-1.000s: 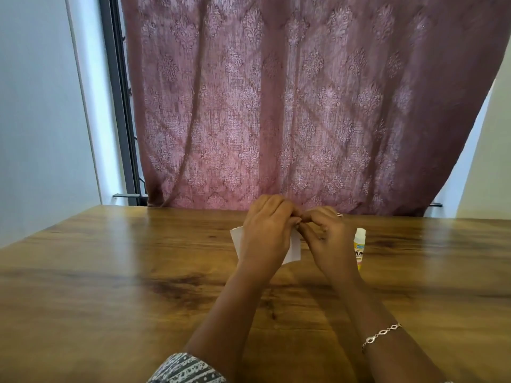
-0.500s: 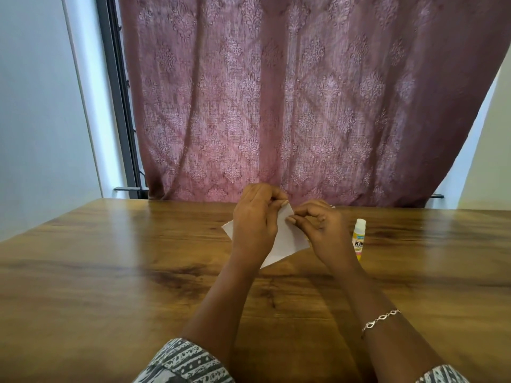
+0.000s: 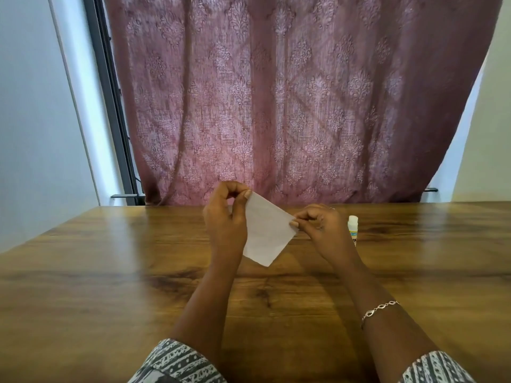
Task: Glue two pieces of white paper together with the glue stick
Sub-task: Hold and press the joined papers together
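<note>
A white paper (image 3: pixel 266 230) hangs tilted above the wooden table (image 3: pixel 110 272), held between both hands. My left hand (image 3: pixel 225 219) pinches its upper left corner between thumb and fingers. My right hand (image 3: pixel 320 225) pinches its right corner. Whether it is one sheet or two pressed together I cannot tell. A capped glue stick (image 3: pixel 353 229) with a white cap stands upright on the table just right of my right hand, partly hidden by it.
A mauve patterned curtain (image 3: pixel 276 106) hangs right behind the table's far edge. A dark window frame (image 3: pixel 110 106) and a white wall stand at the left. A bracelet (image 3: pixel 380 309) is on my right wrist.
My hands have moved apart and risen a little. The paper, earlier bunched behind my fingers, is now spread out and tilted between them. The glue stick has stayed put.
</note>
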A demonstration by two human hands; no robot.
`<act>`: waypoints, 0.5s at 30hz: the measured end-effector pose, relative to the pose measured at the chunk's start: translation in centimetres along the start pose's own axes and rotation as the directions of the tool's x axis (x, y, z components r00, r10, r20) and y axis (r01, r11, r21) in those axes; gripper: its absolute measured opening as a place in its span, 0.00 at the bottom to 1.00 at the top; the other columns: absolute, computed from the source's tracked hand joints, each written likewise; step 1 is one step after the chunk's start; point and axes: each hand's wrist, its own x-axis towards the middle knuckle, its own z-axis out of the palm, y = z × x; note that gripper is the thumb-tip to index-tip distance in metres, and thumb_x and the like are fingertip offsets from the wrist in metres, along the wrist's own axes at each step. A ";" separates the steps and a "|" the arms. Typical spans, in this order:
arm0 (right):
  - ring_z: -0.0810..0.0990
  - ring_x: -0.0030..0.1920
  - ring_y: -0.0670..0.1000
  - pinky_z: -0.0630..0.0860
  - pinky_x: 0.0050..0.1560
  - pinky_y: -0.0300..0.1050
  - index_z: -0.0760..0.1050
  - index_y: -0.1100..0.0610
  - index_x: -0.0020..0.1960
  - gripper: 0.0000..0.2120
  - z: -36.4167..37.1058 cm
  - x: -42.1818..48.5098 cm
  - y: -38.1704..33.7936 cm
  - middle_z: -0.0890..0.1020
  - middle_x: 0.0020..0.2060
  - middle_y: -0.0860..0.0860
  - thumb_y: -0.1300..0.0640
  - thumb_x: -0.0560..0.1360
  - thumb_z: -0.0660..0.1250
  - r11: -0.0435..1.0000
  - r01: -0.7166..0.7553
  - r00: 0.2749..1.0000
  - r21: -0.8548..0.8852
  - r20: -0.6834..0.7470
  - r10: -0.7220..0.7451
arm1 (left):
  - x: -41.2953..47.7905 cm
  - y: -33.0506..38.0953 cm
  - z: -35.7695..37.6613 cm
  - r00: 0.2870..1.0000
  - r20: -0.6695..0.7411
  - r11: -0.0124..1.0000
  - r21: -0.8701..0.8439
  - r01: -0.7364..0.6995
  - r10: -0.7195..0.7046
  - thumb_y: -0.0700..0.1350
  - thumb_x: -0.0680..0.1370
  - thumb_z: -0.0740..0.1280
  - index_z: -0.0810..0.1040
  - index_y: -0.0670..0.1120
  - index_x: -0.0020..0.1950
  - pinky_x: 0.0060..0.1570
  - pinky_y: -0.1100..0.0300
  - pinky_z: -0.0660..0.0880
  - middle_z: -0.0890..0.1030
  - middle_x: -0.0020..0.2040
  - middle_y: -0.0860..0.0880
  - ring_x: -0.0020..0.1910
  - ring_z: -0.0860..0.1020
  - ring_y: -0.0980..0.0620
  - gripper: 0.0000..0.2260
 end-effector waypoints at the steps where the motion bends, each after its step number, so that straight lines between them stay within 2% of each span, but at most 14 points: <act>1: 0.78 0.42 0.55 0.76 0.46 0.57 0.81 0.64 0.40 0.02 -0.1 0.0 0.1 0.78 0.34 0.47 0.65 0.68 0.71 1.000 -0.012 1.000 0.006 -0.001 0.012 | 0.1 -0.1 -0.1 0.999 -0.022 1.000 -0.019 0.023 -0.024 0.42 0.72 0.64 0.74 0.46 0.42 0.41 0.72 0.69 0.75 0.37 0.59 0.38 0.75 0.63 0.01; 3: 0.79 0.42 0.56 0.76 0.47 0.57 0.81 0.63 0.40 0.02 -0.3 0.0 0.4 0.79 0.34 0.47 0.65 0.67 0.71 1.000 -0.023 1.000 0.013 -0.003 0.023 | 0.1 -0.4 -0.2 0.997 -0.045 0.997 -0.054 0.054 -0.057 0.43 0.72 0.64 0.74 0.46 0.42 0.40 0.73 0.70 0.76 0.37 0.58 0.37 0.75 0.64 0.01; 5: 0.80 0.41 0.54 0.77 0.46 0.53 0.81 0.63 0.40 0.02 -0.4 0.0 0.4 0.80 0.35 0.50 0.65 0.68 0.71 0.998 -0.046 0.999 0.041 -0.012 0.046 | 0.0 -0.5 -0.2 0.995 -0.049 0.994 -0.072 0.078 -0.081 0.43 0.72 0.64 0.74 0.46 0.42 0.39 0.74 0.70 0.76 0.37 0.57 0.37 0.75 0.65 0.02; 8: 0.79 0.37 0.41 0.75 0.42 0.35 0.79 0.59 0.38 0.03 -0.6 0.0 0.2 0.80 0.33 0.48 0.65 0.69 0.70 0.971 -0.117 0.987 0.209 -0.080 0.136 | 0.0 -0.7 -0.2 0.991 -0.043 0.983 -0.138 0.117 -0.124 0.42 0.73 0.65 0.73 0.48 0.40 0.37 0.73 0.70 0.76 0.36 0.55 0.35 0.73 0.65 0.03; 10: 0.78 0.34 0.36 0.73 0.38 0.28 0.78 0.56 0.36 0.07 -0.5 0.0 0.2 0.80 0.32 0.46 0.66 0.69 0.69 0.947 -0.126 0.977 0.296 -0.130 0.171 | -0.1 -0.7 -0.1 0.984 -0.037 0.966 -0.200 0.161 -0.172 0.38 0.75 0.65 0.72 0.49 0.39 0.36 0.72 0.70 0.75 0.36 0.53 0.33 0.72 0.65 0.08; 15: 0.77 0.33 0.37 0.74 0.38 0.30 0.77 0.50 0.35 0.12 -0.4 0.1 0.4 0.82 0.28 0.41 0.66 0.69 0.69 0.907 -0.135 0.965 0.399 -0.156 0.213 | -0.3 -0.7 0.3 0.956 -0.029 0.917 -0.290 0.273 -0.293 0.38 0.76 0.64 0.71 0.49 0.38 0.34 0.72 0.70 0.73 0.36 0.51 0.31 0.72 0.65 0.09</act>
